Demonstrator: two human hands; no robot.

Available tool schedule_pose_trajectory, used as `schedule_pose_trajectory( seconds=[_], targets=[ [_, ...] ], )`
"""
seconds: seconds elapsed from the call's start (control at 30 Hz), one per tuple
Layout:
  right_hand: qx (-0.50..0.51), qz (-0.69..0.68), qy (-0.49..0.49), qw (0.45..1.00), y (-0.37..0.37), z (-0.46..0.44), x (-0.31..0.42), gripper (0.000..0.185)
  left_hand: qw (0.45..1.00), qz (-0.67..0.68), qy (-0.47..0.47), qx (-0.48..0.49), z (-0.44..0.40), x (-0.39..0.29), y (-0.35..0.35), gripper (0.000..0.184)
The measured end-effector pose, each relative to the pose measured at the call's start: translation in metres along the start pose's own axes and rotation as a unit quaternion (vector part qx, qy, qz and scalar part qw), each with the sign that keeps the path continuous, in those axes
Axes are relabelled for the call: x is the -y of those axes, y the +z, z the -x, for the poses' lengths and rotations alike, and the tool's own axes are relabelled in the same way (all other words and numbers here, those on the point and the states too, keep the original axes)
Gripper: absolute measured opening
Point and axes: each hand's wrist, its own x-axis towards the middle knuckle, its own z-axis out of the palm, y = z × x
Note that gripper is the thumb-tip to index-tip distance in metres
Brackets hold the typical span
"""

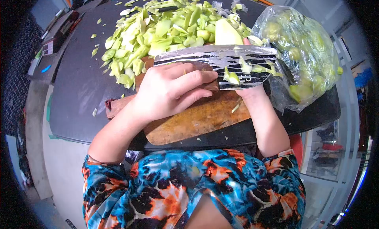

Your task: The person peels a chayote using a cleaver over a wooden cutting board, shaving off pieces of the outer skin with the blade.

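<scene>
My left hand (pixel 173 86) wraps round the brown handle (pixel 211 79) of a broad knife. The knife's striped blade (pixel 256 59) is turned flat towards me, with wet green scraps stuck to it. Behind the blade, my right hand (pixel 250 90) grips a peeled pale green fruit or vegetable (pixel 228 32); most of its fingers are hidden, and one fingertip shows beside the piece. Under both hands lies a wooden cutting board (pixel 197 120). Just beyond the board is a large heap of pale green slices and peelings (pixel 158 35).
A clear plastic bag (pixel 304 51) with several green fruits or vegetables stands at the right of the dark table (pixel 75 90). A dark-handled tool (pixel 167 9) lies on the heap. Scraps are scattered over the tabletop. A ledge with small items (pixel 59 35) is at the far left.
</scene>
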Motion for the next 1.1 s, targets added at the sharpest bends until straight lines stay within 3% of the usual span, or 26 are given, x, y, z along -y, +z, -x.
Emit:
schedule_pose_trajectory(
  seconds=[0.27, 0.4, 0.43, 0.47, 0.6, 0.67, 0.73, 0.8, 0.83, 0.93, 1.03, 1.1],
  targets=[
    [-0.003, -0.039, -0.035, 0.999, -0.005, 0.008, -0.005, 0.042, 0.998, -0.046, 0.031, -0.020, 0.002, 0.002, -0.003, 0.037],
    [0.017, 0.089, -0.086, 0.992, -0.018, 0.010, -0.009, 0.039, 0.998, -0.062, 0.023, -0.018, 0.002, 0.005, -0.002, 0.038],
    [0.032, -0.001, -0.048, 0.998, -0.014, 0.012, -0.010, 0.040, 0.997, -0.053, 0.034, -0.041, -0.001, 0.005, 0.001, 0.038],
    [-0.022, 0.009, -0.036, 0.999, -0.008, 0.016, -0.011, 0.043, 0.996, -0.043, 0.045, -0.063, -0.003, 0.006, 0.004, 0.038],
    [-0.018, 0.033, -0.024, 0.999, 0.001, 0.018, -0.016, 0.043, 0.998, -0.039, 0.018, -0.044, 0.000, 0.006, 0.001, 0.037],
    [-0.128, 0.031, -0.037, 0.991, 0.017, 0.017, -0.019, 0.045, 0.998, -0.049, 0.020, -0.043, -0.003, 0.003, 0.000, 0.037],
    [-0.010, 0.059, 0.022, 0.998, 0.026, 0.021, -0.017, 0.049, 0.995, -0.086, -0.048, -0.022, 0.004, 0.011, -0.002, 0.035],
    [-0.101, 0.165, 0.042, 0.980, 0.045, 0.020, -0.021, 0.052, 0.986, -0.099, -0.124, -0.056, 0.006, 0.028, -0.004, 0.032],
    [-0.095, 0.165, 0.039, 0.981, 0.052, 0.022, -0.021, 0.052, 0.981, -0.103, -0.109, -0.125, 0.002, 0.036, -0.009, 0.026],
    [-0.066, 0.166, 0.028, 0.983, 0.052, 0.020, -0.013, 0.055, 0.970, -0.091, -0.181, -0.131, 0.000, 0.030, -0.018, 0.025],
    [-0.080, 0.118, -0.012, 0.990, 0.040, 0.023, -0.012, 0.055, 0.992, -0.023, -0.058, -0.110, 0.000, 0.023, -0.008, 0.026],
    [-0.093, 0.070, -0.032, 0.993, 0.028, 0.021, -0.015, 0.052, 0.996, -0.048, -0.014, -0.068, -0.002, 0.006, -0.005, 0.032]
  ],
)
